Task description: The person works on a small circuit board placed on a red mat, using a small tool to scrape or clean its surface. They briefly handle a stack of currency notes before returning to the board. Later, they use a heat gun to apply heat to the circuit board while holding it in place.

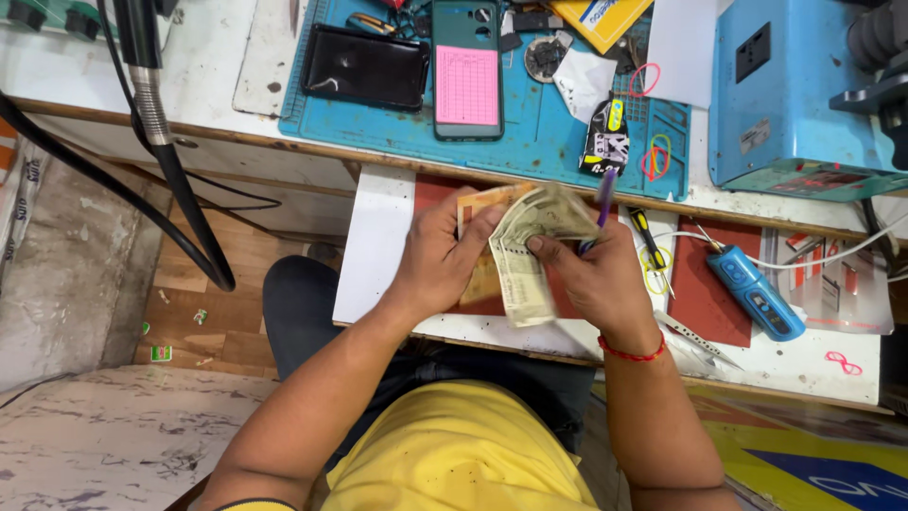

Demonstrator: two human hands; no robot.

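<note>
Banknotes [530, 248] are held fanned above the desk [378, 255], gripped in the left hand [437, 255]; one note and a purple pen [603, 197] are pinched by the right hand [596, 279]. Counting looks midway, none laid down.

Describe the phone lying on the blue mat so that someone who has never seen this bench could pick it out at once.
Start at the blue work mat on the white bench, above the hands counting banknotes. Near its middle lies a green phone, back side up, camera end away from the person. Unlike the black wallet-like case to its left, it has a pink slip of paper across its back.
</note>
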